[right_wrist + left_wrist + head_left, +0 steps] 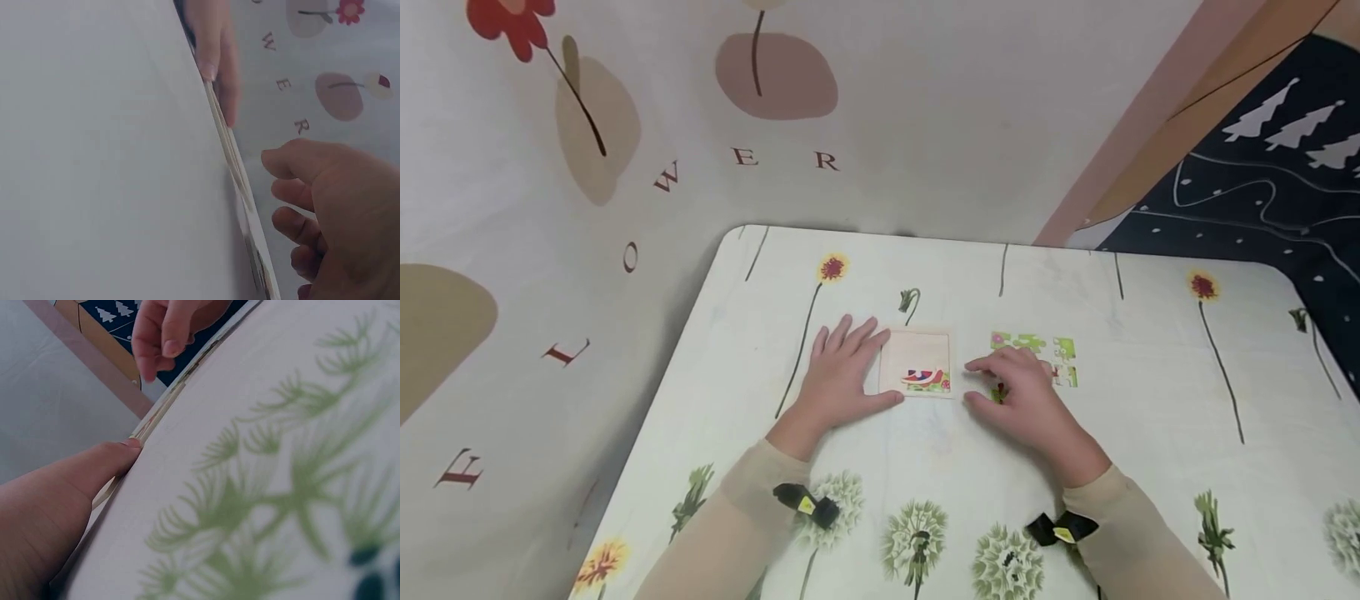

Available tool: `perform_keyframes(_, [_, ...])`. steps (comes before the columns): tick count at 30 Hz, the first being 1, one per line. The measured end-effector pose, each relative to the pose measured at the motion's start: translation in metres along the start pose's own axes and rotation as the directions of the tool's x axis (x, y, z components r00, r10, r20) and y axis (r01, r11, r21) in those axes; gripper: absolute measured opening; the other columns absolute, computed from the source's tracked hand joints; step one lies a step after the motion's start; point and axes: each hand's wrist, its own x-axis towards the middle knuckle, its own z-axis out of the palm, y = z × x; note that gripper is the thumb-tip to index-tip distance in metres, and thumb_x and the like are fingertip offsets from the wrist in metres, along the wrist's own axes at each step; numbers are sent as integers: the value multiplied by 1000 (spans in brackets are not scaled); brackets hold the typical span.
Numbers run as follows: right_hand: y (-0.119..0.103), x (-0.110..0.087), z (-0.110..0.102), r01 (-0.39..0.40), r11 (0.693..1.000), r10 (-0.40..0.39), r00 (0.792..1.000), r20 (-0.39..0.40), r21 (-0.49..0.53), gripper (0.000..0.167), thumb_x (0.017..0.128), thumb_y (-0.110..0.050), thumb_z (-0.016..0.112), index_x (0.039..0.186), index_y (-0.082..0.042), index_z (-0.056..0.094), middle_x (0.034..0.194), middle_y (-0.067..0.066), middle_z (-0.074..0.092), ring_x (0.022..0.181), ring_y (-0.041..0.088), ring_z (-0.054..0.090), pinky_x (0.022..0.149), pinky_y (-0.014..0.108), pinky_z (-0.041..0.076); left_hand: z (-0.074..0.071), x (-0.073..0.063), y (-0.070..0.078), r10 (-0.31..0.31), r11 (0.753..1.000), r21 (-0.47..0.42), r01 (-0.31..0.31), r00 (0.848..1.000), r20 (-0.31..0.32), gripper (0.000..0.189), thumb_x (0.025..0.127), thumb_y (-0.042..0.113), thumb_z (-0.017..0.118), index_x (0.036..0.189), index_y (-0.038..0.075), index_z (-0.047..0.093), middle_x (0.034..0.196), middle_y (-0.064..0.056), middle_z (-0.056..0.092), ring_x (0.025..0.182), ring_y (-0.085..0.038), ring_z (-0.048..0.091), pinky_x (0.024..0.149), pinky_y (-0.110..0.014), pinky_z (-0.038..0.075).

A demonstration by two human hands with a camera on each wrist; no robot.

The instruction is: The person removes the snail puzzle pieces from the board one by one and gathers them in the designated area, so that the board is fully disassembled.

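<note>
A shallow square puzzle tray (916,350) lies on the table. In its lower right part is a colourful puzzle piece (927,381) with red, blue and green print. My left hand (842,367) rests at the tray's left side, fingers spread, with the thumb near its bottom edge. To the right of the tray, my right hand (1018,390) hovers over loose green puzzle pieces (1064,347). Its thumb and fingers are bent but apart, and nothing shows between them. In the right wrist view this right hand (344,206) is raised off the tabletop. Part of the loose pieces is hidden beneath it.
The white table cover (940,467) carries printed dandelions and other flowers. Behind it hangs a pale cloth (910,125) with lettering and flower shapes. A dark cloth (1255,192) with white trees hangs at the right. Both forearms have black wrist straps (1062,530).
</note>
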Motion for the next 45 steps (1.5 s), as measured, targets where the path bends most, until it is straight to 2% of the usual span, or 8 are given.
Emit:
perform_keyframes(2, [-9,6,7,-3,1000,3,999,33,16,32,88,-21,88,118,-14,80,105,-1,70,103,23,57,99,54,35,0,-1,0,2,1000,4,-2,1000,2,101,87,79,65,166,20,41,175,-7,30,162,-40,11,125,-67,6])
perform_keyframes(4, [-18,11,13,-1,1000,-1,998,58,31,31,89,-19,88,119,-15,80,108,-1,71,102,23,58,100,56,36,0,-1,1,0,1000,10,0,1000,7,102,87,79,64,166,20,41,175,-6,29,163,-40,11,125,-67,6])
perform_keyframes(7, [-28,20,21,10,1000,-12,996,87,22,33,89,-19,88,120,-15,80,110,-1,71,98,21,58,96,50,41,0,-1,1,3,1000,13,-3,1000,5,102,88,80,64,167,20,40,175,-6,29,163,-40,10,125,-67,6])
perform_keyframes(9, [-33,25,26,12,1000,-10,995,97,-18,35,87,-20,89,121,-16,80,110,-1,71,93,20,55,82,44,38,0,-1,1,5,1000,15,-5,1000,1,102,88,80,64,167,21,40,175,-6,28,163,-40,10,125,-67,6])
perform_keyframes(15, [-43,34,33,7,991,12,990,137,-136,38,85,-24,91,121,-15,81,103,-3,66,87,18,55,74,40,36,0,-1,-1,10,1000,16,-10,1000,-5,101,88,79,64,167,20,40,175,-7,29,163,-40,11,125,-67,7])
perform_keyframes(21, [-45,36,36,-29,992,47,988,150,-125,33,88,-22,89,120,-16,82,93,-6,64,80,15,55,72,39,35,-1,-1,0,8,1000,19,-8,1000,-2,101,88,79,65,167,20,40,175,-7,29,162,-41,12,125,-67,7])
perform_keyframes(34, [-44,37,37,-115,992,123,980,159,-55,21,92,-17,85,113,-18,81,89,-8,63,83,15,55,77,44,38,2,0,-2,2,1000,15,-2,1000,6,101,88,80,64,167,22,39,176,-5,27,163,-39,9,126,-66,5])
perform_keyframes(45, [-47,36,38,-93,994,101,986,135,-63,25,89,-12,87,109,-19,75,91,-6,62,84,18,54,79,44,42,0,0,0,-7,1000,18,6,1000,19,102,88,80,64,168,22,38,176,-5,27,163,-38,8,126,-66,4])
